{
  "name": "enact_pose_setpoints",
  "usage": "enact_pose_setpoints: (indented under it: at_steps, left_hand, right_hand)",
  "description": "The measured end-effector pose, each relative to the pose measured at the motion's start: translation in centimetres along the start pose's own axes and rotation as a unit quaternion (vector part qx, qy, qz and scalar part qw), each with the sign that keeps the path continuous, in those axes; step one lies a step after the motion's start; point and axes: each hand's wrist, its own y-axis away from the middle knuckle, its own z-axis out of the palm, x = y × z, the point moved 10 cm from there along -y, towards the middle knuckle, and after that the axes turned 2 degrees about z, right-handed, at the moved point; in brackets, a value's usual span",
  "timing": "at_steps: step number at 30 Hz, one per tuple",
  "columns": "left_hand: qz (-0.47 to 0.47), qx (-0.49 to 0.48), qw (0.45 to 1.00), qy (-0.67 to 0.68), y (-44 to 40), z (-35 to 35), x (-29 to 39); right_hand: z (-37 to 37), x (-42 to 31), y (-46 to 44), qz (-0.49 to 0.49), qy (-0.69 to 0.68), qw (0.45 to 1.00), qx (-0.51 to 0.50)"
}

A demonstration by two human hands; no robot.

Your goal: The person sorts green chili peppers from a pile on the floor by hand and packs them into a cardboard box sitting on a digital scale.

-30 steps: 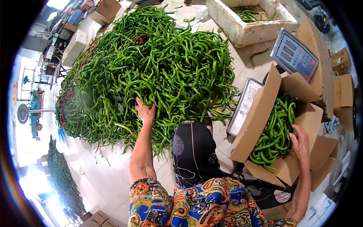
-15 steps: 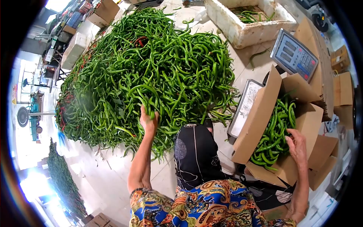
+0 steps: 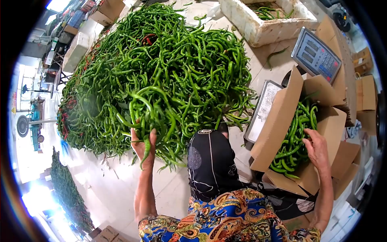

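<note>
A big heap of long green chili peppers (image 3: pixel 201 72) lies on the floor in front of me. At its near edge my left hand (image 3: pixel 144 152) has its fingers curled up around a bunch of green chili peppers (image 3: pixel 151 105), one dangling past the palm. My right hand (image 3: pixel 317 148) is at the open cardboard box (image 3: pixel 278 129), over the green chili peppers (image 3: pixel 288 150) inside it. The thumb and fingers there are apart, with nothing visible between them, and the fingertips are close to or touching the peppers.
The box rests by a scale platform (image 3: pixel 264 109), with the scale display (image 3: pixel 316 54) behind. A foam box (image 3: pixel 274 34) with some peppers stands at the back. Folded cardboard (image 3: pixel 332 36) and more cartons (image 3: pixel 365 94) line the right. My knee (image 3: pixel 210 161) sits between heap and box.
My left hand has drawn back toward me and turned up, with a bunch of peppers lifted from the heap. My right hand has moved slightly, with its fingers over the box's peppers.
</note>
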Motion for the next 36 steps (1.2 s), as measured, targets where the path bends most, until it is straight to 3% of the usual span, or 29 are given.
enact_pose_setpoints:
  at_steps: [3, 4, 5, 10, 18, 21, 27, 31, 36]
  left_hand:
    - [-0.056, -0.036, 0.997, -0.032, -0.6, -0.6, 0.3]
    - [-0.028, -0.037, 0.997, -0.055, -1.1, -0.7, 1.6]
    - [-0.065, -0.022, 0.998, 0.007, -0.9, -0.5, 2.4]
    - [-0.027, -0.110, 0.992, -0.060, -0.5, 0.3, 5.6]
    - [-0.024, -0.118, 0.981, 0.151, -6.1, 1.6, 13.2]
    - [-0.046, -0.167, 0.945, 0.277, -7.7, 4.5, 14.2]
    - [-0.066, -0.248, 0.883, 0.393, -7.8, 10.9, 17.4]
    - [-0.094, -0.295, 0.827, 0.468, -5.7, 15.9, 19.9]
    - [-0.145, -0.380, 0.778, 0.479, -0.9, 21.8, 22.6]
  right_hand:
    - [0.4, -1.5, -0.5, 0.003, 0.001, 1.000, -0.026]
    - [0.3, -1.8, -0.5, 0.010, 0.003, 0.999, -0.037]
    - [0.2, -2.0, -0.3, 0.007, 0.006, 0.999, -0.035]
    - [-0.3, -2.8, 0.3, -0.028, 0.016, 0.999, -0.025]
    - [-1.2, -3.3, 1.3, -0.034, -0.015, 0.999, -0.024]
    - [-1.6, -3.0, 1.8, -0.017, -0.050, 0.998, -0.031]
    - [-2.7, -2.7, 2.9, -0.065, -0.081, 0.994, 0.011]
    - [-4.2, -2.3, 2.9, -0.033, -0.142, 0.989, 0.026]
    - [-9.4, -4.0, 3.4, -0.058, -0.163, 0.972, 0.159]
